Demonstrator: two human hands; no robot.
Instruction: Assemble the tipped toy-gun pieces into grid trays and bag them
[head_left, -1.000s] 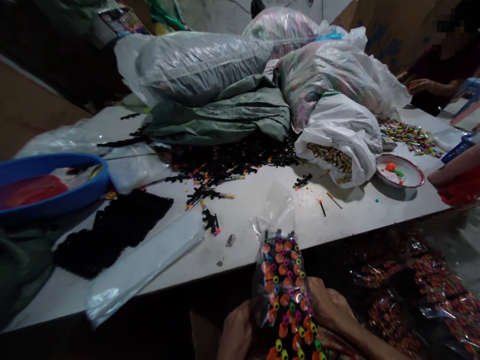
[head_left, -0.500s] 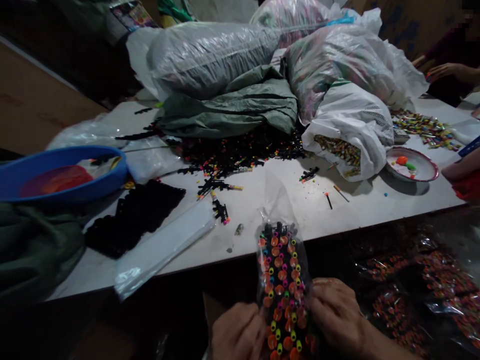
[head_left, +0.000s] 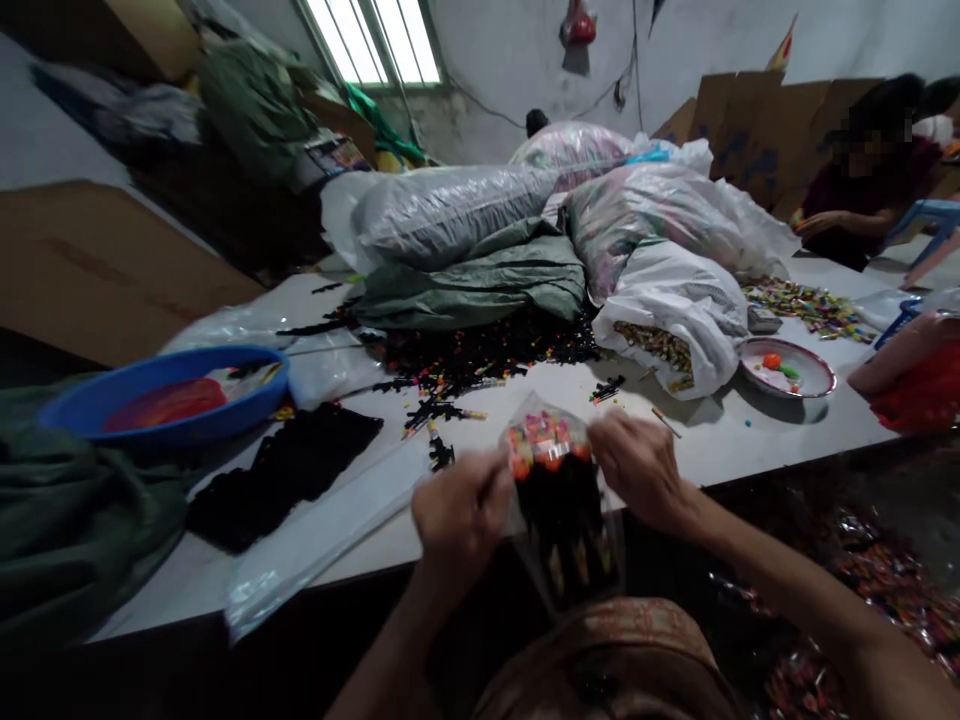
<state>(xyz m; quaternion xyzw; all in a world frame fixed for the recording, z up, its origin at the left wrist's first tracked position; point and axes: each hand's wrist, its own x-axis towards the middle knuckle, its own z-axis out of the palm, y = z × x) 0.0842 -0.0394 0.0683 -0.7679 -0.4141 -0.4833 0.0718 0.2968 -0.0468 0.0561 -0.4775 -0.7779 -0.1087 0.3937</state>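
Between my hands hangs a clear plastic bag [head_left: 559,500] packed with small black pieces and orange, pink and yellow parts, the bright parts at its upper end. My left hand [head_left: 461,500] is closed on the bag's left edge, slightly blurred. On the opposite edge, my right hand [head_left: 636,462] grips the plastic with curled fingers. The bag is held up at the front edge of the white table [head_left: 375,545]. To the left lie a stack of flat clear bags [head_left: 322,530] and a black slab of joined pieces [head_left: 281,485].
A blue basin [head_left: 165,425] stands at left. Large stuffed sacks [head_left: 457,215] and a dark heap of pieces [head_left: 480,350] fill the table's back. A white bag [head_left: 675,300] and a plate [head_left: 787,385] are at right. Filled bags [head_left: 885,580] lie below; another person [head_left: 862,190] sits beyond.
Both hands have lifted the filled bag upward and away from me. It has tipped, so its bright parts now face the top. The camera view has risen, showing the window and wall.
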